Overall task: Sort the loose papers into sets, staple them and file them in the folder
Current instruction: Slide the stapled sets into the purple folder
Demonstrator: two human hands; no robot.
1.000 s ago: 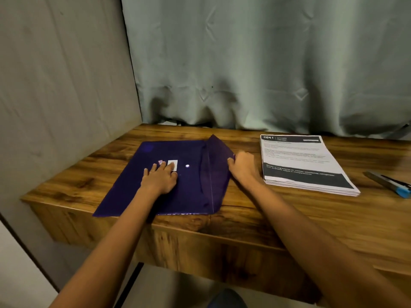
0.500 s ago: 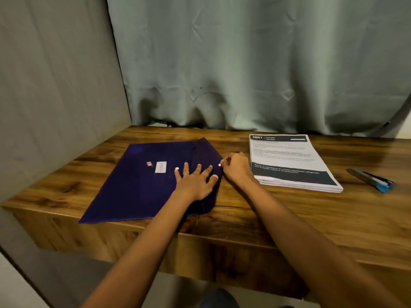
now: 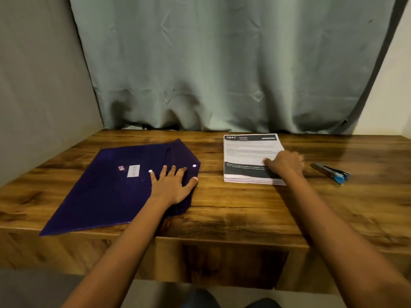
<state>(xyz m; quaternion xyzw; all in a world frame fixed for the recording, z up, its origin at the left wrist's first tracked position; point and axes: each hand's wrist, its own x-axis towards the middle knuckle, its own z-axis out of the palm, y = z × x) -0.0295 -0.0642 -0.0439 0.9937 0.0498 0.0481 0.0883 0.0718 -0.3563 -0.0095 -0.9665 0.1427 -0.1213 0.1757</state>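
Note:
A dark purple snap folder (image 3: 106, 187) lies flat on the left of the wooden desk (image 3: 233, 207), its flap open to the right. My left hand (image 3: 172, 183) presses flat on the flap, fingers spread. A stack of printed papers (image 3: 246, 152) with black bands sits right of the folder. My right hand (image 3: 285, 162) rests on the stack's right side, fingers curled on the top sheet. Whether it grips a sheet is hard to tell. A grey and blue stapler (image 3: 331, 173) lies further right.
A grey-green curtain (image 3: 222, 63) hangs behind the desk, and a grey wall (image 3: 33, 85) closes off the left side. The desk's front edge runs just below the folder's near corner.
My right hand left the folder flap and moved right onto the paper stack. My left hand stayed flat on the flap. The view shifted a little.

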